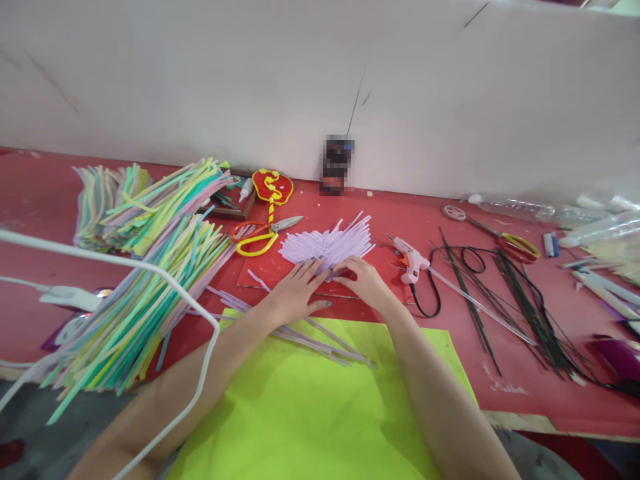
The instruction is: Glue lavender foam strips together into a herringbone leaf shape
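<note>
Cut lavender pipe cleaners (327, 243) lie side by side in a V-patterned fan on a red board (253, 277). My left hand (297, 290) rests flat at the near edge of this fan, fingers stretched out and thumb apart. On the other side, my right hand (364, 280) has its thumb and fingertips drawn together at the fan's near tip, pinching the pipe cleaners there. The exact contact is partly hidden by the fingers. Loose lavender pipe cleaners (320, 347) lie below my left hand, across the bright yellow-green sheet (320, 400).
Bundles of pastel pipe cleaners (145, 320) fill the left side. Scissors (260, 237) lie beyond my left hand. A pink glue gun (413, 260), green wire stems (525, 307) and more scissors (515, 247) are to the right. A white cable (165, 273) crosses the left foreground.
</note>
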Available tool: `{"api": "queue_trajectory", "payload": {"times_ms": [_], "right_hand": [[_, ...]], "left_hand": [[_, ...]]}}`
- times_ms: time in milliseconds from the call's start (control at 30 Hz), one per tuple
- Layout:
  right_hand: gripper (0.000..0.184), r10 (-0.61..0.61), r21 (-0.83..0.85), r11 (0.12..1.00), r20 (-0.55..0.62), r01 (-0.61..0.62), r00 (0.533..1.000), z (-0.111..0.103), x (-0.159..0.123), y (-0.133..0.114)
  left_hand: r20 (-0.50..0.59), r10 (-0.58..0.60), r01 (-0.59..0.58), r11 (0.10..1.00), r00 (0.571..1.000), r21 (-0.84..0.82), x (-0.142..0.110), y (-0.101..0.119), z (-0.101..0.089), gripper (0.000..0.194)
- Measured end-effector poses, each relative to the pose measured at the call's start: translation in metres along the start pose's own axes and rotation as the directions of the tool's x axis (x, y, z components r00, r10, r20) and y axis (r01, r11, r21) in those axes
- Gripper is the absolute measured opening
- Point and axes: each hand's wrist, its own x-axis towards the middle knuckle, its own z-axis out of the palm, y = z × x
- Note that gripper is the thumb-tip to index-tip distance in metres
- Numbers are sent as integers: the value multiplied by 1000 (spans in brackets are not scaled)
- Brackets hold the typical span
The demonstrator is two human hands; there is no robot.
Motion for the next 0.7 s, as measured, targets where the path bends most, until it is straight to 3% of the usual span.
{"api": "queue_trajectory", "payload": {"times_ms": [300, 567, 633, 700], "right_hand": [[8, 91, 51, 995, -22, -89, 996, -2, -1, -1], [3, 140, 138, 980, 22, -142, 990, -8, -2, -3], [3, 134, 117, 985, -21, -131, 991, -7, 0, -3], [7, 160, 62, 986, -154, -152, 975, -11, 0, -2]], "left_hand": [[84, 91, -87, 995, 992, -54, 0, -6, -14, 60], [72, 99, -99, 995, 992, -7, 1, -6, -10, 57], [51, 110, -110, 994, 993, -3, 1, -7, -8, 56], [38, 115, -115, 993, 993, -1, 0, -7, -6, 55]]}}
